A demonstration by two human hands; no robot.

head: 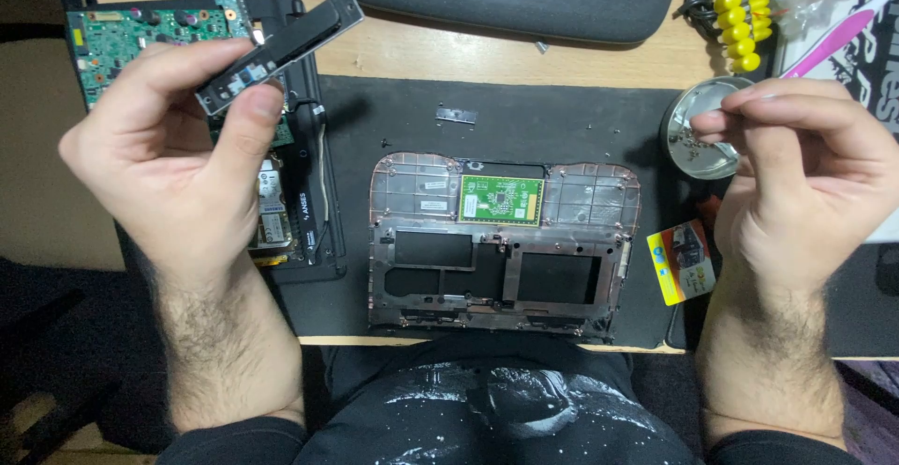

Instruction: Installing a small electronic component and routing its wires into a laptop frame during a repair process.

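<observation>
Drive caddy [281,48] in left hand [178,147]; right hand's [810,161] pinched item is hidden.

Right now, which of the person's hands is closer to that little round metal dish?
The right. The right hand hovers at the round metal dish, its pinched fingertips over the rim. The left hand is far across the mat, holding a black and silver drive bracket.

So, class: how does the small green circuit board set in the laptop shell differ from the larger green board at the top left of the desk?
The small green board is compact, fully visible and seated in the laptop shell. The larger green board lies outside the shell and is partly hidden by the left hand, which holds a narrow metal bracket. Both are green, populated boards.
</observation>
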